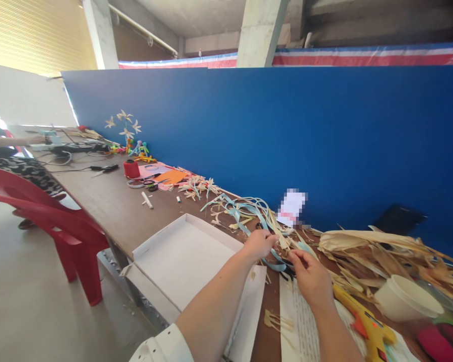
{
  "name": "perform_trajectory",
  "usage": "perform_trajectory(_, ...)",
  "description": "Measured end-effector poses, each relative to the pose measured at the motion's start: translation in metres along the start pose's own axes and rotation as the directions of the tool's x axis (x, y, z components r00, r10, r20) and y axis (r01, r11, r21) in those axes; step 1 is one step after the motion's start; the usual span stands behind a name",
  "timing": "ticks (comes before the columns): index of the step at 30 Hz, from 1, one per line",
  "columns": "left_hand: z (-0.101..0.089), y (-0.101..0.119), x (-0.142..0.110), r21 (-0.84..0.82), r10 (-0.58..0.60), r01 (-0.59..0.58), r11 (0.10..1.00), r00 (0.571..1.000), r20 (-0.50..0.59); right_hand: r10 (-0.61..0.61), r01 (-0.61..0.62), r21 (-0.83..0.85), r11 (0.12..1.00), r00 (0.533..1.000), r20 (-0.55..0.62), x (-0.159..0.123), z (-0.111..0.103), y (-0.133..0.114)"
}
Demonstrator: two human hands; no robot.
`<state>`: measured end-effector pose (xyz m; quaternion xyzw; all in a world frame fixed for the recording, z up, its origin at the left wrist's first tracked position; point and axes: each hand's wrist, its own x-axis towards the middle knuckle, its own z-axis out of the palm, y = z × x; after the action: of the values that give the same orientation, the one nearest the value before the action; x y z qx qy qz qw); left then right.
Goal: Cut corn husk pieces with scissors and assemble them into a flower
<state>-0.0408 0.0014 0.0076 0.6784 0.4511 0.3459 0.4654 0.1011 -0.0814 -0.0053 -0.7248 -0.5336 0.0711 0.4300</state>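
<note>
My left hand [261,245] is closed, thumb and fingertips pinched together above the heap of strips. A short way to its right, my right hand [310,275] is closed in a pinch too. Between the fingertips of both hands is a small pale corn husk piece [282,241]; its ends are partly hidden by the fingers. Light blue ribbon-like strips [262,213] curl on the table behind and under the hands. Below my right wrist lies a printed sheet [300,314], with a yellow glue gun [366,322] beside the forearm.
An open white box [196,251] lies under my left forearm. Dried corn husks [362,246] and a white tub [407,299] stand right. Farther left are scissors [151,185], a red thread spool [131,169] and husk flowers [126,123]. A blue partition [249,130] borders the table; another person's arm [11,142] shows left.
</note>
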Motion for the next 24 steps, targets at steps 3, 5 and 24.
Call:
perform_trajectory(3, -0.0014, 0.0029, -0.0026, -0.043, -0.019, 0.020, 0.999, 0.999, 0.029, 0.001, -0.001, 0.002, 1.000, 1.000, -0.001, 0.0002, -0.0011, -0.0006)
perform_trajectory(5, -0.0027, 0.0038, -0.0034, -0.066, -0.013, 0.016, 0.998, 0.999, 0.047, 0.005, -0.005, 0.005, 1.000, 1.000, -0.001, 0.0002, -0.0019, -0.0011)
perform_trajectory(24, -0.0096, 0.0027, -0.0090, 0.377, 0.146, -0.261, 0.889, 0.940, 0.308, -0.158, 0.153, -0.101, 0.983, 0.986, -0.052, 0.0035, -0.0013, 0.0074)
